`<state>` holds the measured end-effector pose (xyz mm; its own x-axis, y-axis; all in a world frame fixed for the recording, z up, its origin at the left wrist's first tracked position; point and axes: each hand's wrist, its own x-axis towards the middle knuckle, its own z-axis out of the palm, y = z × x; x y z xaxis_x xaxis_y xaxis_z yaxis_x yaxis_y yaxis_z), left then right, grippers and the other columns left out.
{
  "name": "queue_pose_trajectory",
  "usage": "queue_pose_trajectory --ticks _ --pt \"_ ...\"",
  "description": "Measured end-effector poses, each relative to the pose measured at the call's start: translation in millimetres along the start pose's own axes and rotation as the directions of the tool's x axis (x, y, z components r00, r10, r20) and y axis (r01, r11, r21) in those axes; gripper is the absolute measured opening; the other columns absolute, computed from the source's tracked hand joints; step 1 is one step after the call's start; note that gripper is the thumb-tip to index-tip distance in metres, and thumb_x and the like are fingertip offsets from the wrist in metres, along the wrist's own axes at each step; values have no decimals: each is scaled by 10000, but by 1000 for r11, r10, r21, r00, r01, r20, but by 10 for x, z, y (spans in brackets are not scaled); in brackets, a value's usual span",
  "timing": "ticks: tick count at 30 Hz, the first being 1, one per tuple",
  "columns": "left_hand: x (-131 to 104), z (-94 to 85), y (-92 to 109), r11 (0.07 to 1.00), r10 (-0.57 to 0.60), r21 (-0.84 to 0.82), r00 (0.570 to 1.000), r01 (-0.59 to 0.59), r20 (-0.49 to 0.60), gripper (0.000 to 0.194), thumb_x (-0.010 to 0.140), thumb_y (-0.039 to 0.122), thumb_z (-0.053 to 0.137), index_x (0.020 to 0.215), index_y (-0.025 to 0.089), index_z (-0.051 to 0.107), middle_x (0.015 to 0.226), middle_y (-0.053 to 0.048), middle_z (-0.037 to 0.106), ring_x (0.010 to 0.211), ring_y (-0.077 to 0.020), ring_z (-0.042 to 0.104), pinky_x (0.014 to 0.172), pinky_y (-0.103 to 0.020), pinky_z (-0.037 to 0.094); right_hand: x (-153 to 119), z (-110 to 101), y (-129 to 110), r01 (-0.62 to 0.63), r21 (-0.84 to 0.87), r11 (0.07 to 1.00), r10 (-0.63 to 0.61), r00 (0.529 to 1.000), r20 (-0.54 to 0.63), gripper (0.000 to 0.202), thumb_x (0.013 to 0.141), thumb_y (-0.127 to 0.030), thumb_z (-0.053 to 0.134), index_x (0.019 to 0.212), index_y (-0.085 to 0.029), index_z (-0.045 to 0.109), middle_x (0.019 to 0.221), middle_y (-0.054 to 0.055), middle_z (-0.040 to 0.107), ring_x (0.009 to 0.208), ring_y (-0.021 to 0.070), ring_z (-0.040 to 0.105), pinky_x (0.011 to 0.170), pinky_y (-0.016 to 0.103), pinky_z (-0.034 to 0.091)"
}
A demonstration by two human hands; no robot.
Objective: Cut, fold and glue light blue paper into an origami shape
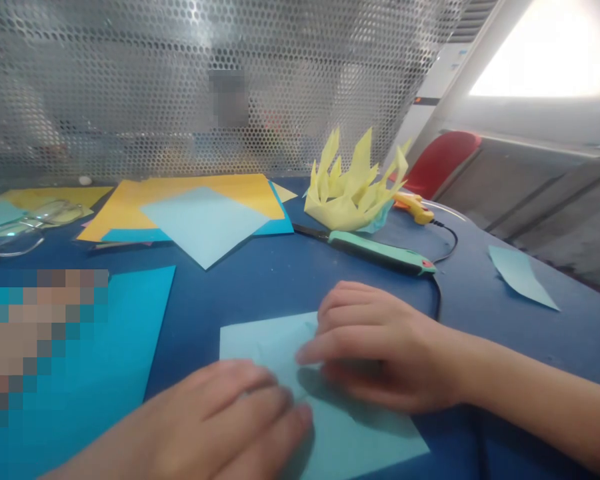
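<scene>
A pale blue sheet [350,440] lies at the near centre of the dark blue table [260,280], under the person's 2 hands. The left hand [220,420] rests over its near left part, fingers bent and close together; the right hand [380,347] lies over its far right part, fingers curled and bunched. I cannot tell whether either pinches the paper. Farther off, right of centre, stands 1 yellow folded-paper bowl [345,207], open at the top and ringed with upright points; the bottom of its hollow is hidden behind the near wall. A green-handled tool [380,253] lies just nearer. Left of the bowl, a pale blue square [205,223] overlaps orange paper [130,207].
</scene>
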<state>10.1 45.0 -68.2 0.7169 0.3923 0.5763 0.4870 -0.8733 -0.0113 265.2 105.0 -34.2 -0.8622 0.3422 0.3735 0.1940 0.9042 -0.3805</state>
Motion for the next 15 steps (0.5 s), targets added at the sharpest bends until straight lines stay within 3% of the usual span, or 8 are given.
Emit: queue_pose_trajectory --ticks 3,5,8,10,13,15 --pt "-49 -14 -82 994 16 105 996 -25 86 404 1091 321 243 1293 208 573 1284 50 712 1204 -94 617 1183 -210 224 11 13 -31 -115 -33 993 118 986 114 289 968 -250 592 1205 -113 686 830 70 647 763 182 576 759 298 471" --pt "-53 -51 -129 971 81 203 975 -123 205 453 1059 298 224 1362 185 542 1419 -8 625 1293 -134 575 1136 -281 362 11 13 -33 -146 -68 987 154 979 133 411 986 -338 583 1298 -76 641 860 87 633 802 206 587 777 318 480" --pt "-32 -130 -183 904 167 281 872 -321 459 530 963 269 345 1480 203 438 1514 -58 508 1334 -186 555 968 -382 553 3 14 -26 -146 -102 984 160 977 144 522 1020 -460 508 1337 -61 618 870 97 625 797 216 586 768 327 480" --pt "-36 -155 -200 880 178 294 831 -374 527 654 932 382 377 1562 226 291 1517 -78 492 1348 -218 543 905 -438 589 -4 26 -29 -170 -101 980 183 972 144 488 1052 -430 443 1342 -83 626 846 82 615 768 199 578 744 303 471" --pt "-116 -119 -193 873 108 377 875 -311 472 755 946 529 329 1604 245 93 1569 -76 423 1417 -241 461 973 -480 552 -11 53 -41 -213 -111 971 227 964 136 409 1065 -323 426 1358 -122 630 792 50 588 719 178 563 690 273 450" --pt "-201 -69 -177 881 63 412 921 -233 385 689 986 492 318 1605 274 106 1611 -43 365 1474 -233 369 1155 -503 359 -10 67 -44 -216 -125 968 232 964 133 390 1053 -298 451 1346 -129 645 764 36 570 693 174 553 664 269 438"
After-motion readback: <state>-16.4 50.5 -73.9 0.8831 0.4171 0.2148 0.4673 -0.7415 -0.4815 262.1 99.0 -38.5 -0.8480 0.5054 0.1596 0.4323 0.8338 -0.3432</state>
